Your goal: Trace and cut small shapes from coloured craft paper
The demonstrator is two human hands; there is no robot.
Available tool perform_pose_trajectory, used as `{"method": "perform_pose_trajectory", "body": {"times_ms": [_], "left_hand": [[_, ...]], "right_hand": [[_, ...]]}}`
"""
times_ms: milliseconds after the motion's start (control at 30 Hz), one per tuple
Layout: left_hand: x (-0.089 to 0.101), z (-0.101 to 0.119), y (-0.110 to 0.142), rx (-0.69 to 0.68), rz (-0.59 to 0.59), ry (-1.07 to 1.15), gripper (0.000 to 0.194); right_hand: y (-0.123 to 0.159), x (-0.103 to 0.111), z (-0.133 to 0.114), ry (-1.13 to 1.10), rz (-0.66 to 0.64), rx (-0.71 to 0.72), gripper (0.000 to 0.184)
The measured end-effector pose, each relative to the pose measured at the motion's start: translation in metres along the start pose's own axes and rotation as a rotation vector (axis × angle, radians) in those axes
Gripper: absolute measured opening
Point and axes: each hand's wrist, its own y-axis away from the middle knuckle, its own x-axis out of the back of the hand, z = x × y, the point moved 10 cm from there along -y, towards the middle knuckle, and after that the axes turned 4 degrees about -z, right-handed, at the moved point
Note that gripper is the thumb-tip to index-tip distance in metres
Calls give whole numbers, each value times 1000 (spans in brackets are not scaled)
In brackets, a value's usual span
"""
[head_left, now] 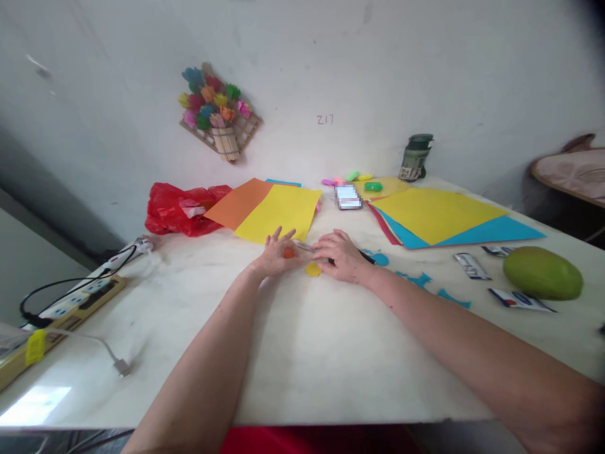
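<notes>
My left hand (278,252) lies on the white table (302,353) with fingers spread, a small orange paper piece (288,253) under its fingertips. My right hand (341,255) is curled around a thin pen-like tool (306,246) whose tip points toward the left hand; a dark end (366,256) sticks out behind the hand. A small yellow paper piece (312,269) rests on the table between the two hands.
Orange and yellow sheets (271,210) lie behind the hands, a yellow and blue paper stack (439,217) at the right. Blue scraps (416,277), a green fruit (542,273), a phone (348,196), a red bag (182,207) and a power strip (80,299) surround them.
</notes>
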Motion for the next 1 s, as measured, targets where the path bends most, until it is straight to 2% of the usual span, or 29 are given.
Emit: {"method": "perform_pose_trajectory", "body": {"times_ms": [67, 167, 233, 300, 467, 667, 767, 867, 933, 1000], "left_hand": [[-1, -3, -1, 28, 23, -39, 35], [-9, -8, -3, 51, 25, -113, 64], [-15, -11, -4, 50, 6, -166, 83], [-20, -16, -5, 60, -28, -206, 92], [-24, -20, -5, 73, -81, -245, 94], [-19, -17, -5, 84, -23, -236, 79], [-15, -13, -6, 59, 25, -229, 78], [-11, -3, -5, -4, 90, -242, 79], [-5, 6, -3, -53, 161, -256, 70], [0, 14, -2, -92, 227, -276, 52]], "right_hand": [[0, -7, -2, 14, -75, 9, 24], [0, -16, -2, 27, -180, 6, 31], [0, -18, -1, 31, -219, -7, 33], [0, -19, 1, 31, -243, -14, 34], [1, -20, 1, 46, -298, 0, 33], [1, -21, 1, 86, -317, 30, 32], [-4, -6, 16, 42, -216, -73, 32], [-5, 27, 44, -79, 0, -235, 31], [-3, 46, 58, -219, 120, -268, 31], [6, 62, 79, -293, 227, -399, 33]]}}
